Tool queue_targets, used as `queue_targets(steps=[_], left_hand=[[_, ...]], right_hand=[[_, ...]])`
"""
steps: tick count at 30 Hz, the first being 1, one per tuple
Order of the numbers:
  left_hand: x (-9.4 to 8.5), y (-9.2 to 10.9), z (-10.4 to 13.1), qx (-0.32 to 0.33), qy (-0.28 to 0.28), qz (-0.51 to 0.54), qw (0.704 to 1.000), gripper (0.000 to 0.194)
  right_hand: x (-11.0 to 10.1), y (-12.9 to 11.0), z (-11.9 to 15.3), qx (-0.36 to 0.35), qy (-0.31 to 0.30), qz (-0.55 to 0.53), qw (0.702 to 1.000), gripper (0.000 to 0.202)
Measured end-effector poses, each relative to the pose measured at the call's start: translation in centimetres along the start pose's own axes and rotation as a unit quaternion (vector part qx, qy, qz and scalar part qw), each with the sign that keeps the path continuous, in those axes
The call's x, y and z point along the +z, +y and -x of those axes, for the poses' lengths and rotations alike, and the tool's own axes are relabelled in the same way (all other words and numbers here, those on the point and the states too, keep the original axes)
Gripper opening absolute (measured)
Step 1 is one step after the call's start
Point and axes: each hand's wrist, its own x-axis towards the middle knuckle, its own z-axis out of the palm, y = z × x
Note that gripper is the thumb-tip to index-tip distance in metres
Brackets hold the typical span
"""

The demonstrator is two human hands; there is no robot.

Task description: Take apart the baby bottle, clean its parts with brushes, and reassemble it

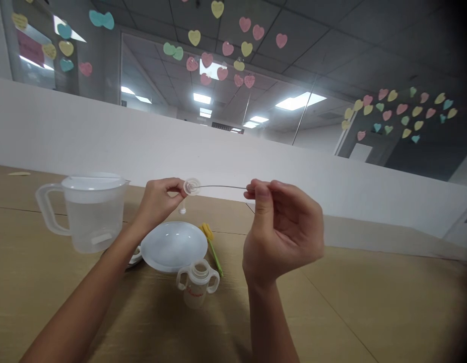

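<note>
Spanning the lower frame: light wood worktop point(369, 312), backed by a white partition wall point(105, 136) under glass stuck with paper hearts point(244, 23). Standing at left: clear lidded jug point(91, 212), part filled with water. Lying mid-worktop: white dished lid point(173, 246), with a yellow-headed green brush point(212, 247) just beside it. Standing in front: small two-handled baby bottle point(197, 285), open at the top, red script on its side too blurred to read. Raised above these: left hand point(157, 204), grip pinched together on a round silicone disc point(191, 186); right hand point(282, 229), grip pinched together on a thin wire straw brush point(221, 186) threaded into the disc. Judged best practice: keep wire level, disc steady, strokes short and straight.
</note>
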Motion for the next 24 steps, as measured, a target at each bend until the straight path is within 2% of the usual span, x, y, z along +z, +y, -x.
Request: queue_targets(steps=[10,24], left_hand=[[-0.05,0.1,-0.01,-0.002,0.002,-0.002,1.0,0.013],[-0.05,-0.17,0.0,0.001,0.0,0.003,1.0,0.011]], right_hand=[[-0.11,-0.08,-0.03,-0.013,-0.009,0.033,0.999,0.014],[-0.33,-0.33,-0.08,0.004,-0.035,0.013,0.999,0.015]])
